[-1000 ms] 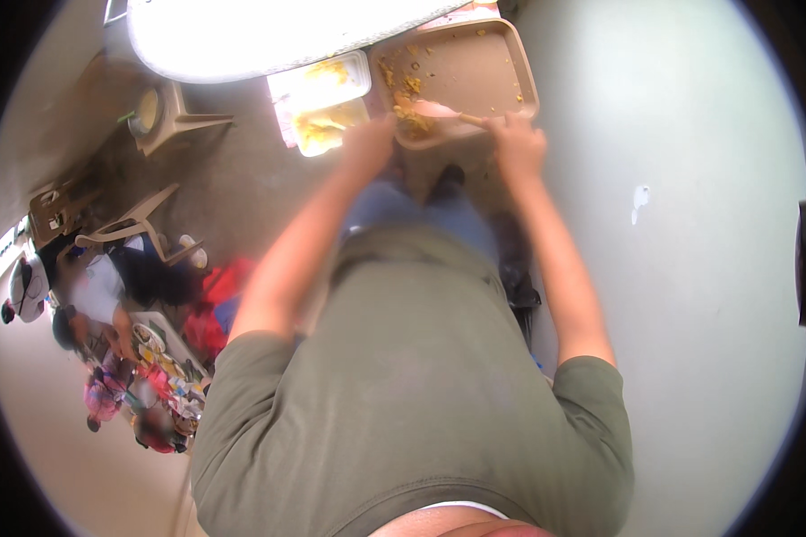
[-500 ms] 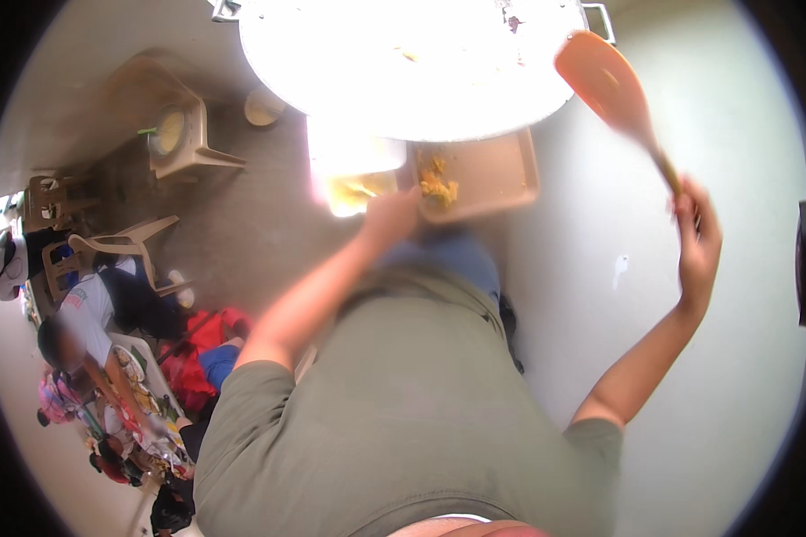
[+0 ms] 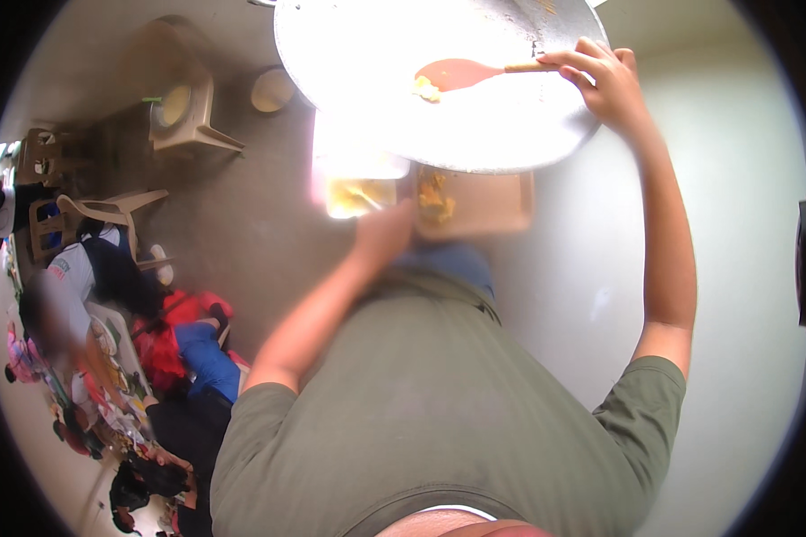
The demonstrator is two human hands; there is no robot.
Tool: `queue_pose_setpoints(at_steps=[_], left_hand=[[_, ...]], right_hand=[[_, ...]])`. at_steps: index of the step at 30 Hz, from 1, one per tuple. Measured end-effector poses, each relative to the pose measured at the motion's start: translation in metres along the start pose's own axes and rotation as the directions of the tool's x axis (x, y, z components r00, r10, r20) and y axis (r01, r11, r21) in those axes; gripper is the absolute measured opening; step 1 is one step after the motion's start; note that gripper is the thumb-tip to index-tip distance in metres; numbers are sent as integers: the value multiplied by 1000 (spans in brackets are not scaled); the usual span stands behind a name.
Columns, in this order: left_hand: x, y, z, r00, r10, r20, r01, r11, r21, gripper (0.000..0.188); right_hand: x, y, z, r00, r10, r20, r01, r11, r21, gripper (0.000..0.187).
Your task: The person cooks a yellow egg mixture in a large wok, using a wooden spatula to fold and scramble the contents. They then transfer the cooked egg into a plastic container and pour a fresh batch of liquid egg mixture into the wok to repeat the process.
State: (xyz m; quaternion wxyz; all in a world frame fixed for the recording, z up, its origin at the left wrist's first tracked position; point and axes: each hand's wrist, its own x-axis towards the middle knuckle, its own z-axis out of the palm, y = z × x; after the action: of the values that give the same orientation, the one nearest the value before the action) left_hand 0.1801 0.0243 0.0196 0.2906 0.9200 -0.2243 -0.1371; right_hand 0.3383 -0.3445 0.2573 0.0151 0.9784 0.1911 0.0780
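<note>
My right hand (image 3: 604, 82) grips the handle of an orange-pink spatula (image 3: 461, 73) by its end. The blade is over the large round metal pan (image 3: 358, 134), beside a clump of yellow food (image 3: 428, 89). Glare washes out much of the pan's inside. Below the pan's near edge is a tan rectangular tray (image 3: 493, 208), with yellow-orange food (image 3: 435, 199) at its left end. My left hand (image 3: 387, 234), somewhat blurred, is closed at the tray's left edge and seems to hold it there.
Left of the tray is an overexposed container (image 3: 360, 195) with yellow contents. A plastic chair (image 3: 188, 112) carrying a bowl (image 3: 175, 106) stands farther left, near a round pale lid or basin (image 3: 271, 89). Several people crowd a long table (image 3: 116, 331). A pale wall (image 3: 743, 295) runs along my right.
My right hand has swung the spatula up and left, from beside the pan to over it. Pan and tray sit slightly lower in view. My left hand stays by the tray.
</note>
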Motion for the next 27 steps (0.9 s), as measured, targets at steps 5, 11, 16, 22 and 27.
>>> queue_pose_setpoints(at_steps=[5,11,16,22,27], left_hand=[[2,-6,11,1000,-9,4,9,999,52,11],[11,-6,13,1000,-13,2,12,998,69,9],[10,-1,9,1000,18,-1,-18,999,45,10],[7,-3,12,999,44,-16,-43,999,30,10],[5,-6,10,999,53,-8,-53,998,28,11]], right_hand=[[11,16,0,997,59,-39,-60,998,-33,21],[18,1,1,998,-57,-20,57,998,25,20],[-7,13,-9,995,-97,21,96,993,74,19],[-46,-12,-41,997,-4,83,-8,990,141,19],[-60,-6,-53,995,95,11,-95,994,59,17]])
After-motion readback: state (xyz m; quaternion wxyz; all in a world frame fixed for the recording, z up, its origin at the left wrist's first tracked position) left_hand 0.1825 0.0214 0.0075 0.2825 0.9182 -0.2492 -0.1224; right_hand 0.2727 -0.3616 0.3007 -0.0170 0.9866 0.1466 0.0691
